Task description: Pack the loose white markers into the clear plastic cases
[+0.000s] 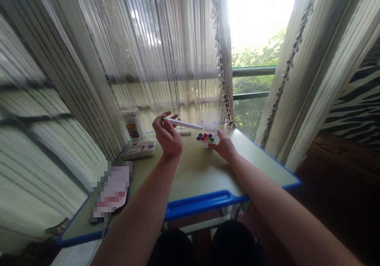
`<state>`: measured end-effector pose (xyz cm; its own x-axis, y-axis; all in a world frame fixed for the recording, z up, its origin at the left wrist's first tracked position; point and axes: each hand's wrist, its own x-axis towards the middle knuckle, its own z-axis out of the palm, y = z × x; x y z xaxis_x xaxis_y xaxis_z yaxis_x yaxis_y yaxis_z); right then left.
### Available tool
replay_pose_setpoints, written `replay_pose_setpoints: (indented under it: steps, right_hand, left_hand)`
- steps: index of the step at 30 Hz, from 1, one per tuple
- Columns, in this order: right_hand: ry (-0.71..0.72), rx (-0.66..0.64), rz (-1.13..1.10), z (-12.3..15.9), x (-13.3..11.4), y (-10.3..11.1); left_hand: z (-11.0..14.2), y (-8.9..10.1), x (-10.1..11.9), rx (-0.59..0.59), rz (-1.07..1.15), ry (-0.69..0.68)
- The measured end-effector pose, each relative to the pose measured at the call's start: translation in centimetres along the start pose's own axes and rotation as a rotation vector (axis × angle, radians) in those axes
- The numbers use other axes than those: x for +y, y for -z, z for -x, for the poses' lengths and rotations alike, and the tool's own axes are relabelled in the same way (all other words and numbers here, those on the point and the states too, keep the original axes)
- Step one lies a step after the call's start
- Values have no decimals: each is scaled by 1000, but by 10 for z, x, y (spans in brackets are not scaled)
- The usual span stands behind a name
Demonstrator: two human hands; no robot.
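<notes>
My left hand (168, 136) is raised above the desk, its fingers closed on a white marker pen (187, 124) with a green end near the fingertips. The pen slants slightly downward to the right. Its far tip reaches in front of a clear plastic case (210, 120); I cannot tell whether they touch. My right hand (225, 146) grips this case by its right side. Several round coloured pen ends (205, 137) show at the case's near end, among them red, purple, yellow and green.
The pale desk (202, 175) has a blue rim with a pen groove (198, 206) along its front. A flat box (139, 149), a clear container (132, 125) and a blurred-out tablet-like object (113, 190) are on the left. Sheer curtains (166, 52) hang behind.
</notes>
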<state>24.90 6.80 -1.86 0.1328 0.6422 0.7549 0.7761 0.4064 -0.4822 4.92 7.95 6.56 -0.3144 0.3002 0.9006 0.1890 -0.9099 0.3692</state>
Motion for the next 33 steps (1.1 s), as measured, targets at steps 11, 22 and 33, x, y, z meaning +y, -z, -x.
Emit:
replay_pose_setpoints:
  steps: [11, 22, 33]
  right_hand:
    - [7, -7, 0, 1, -3, 1]
    - [6, 4, -13, 0, -7, 1]
    - [8, -4, -1, 1, -5, 2]
  left_hand:
    - [17, 3, -6, -350, -274, -249]
    - [25, -1, -2, -571, -420, -432]
    - [24, 4, -30, -628, -613, -121]
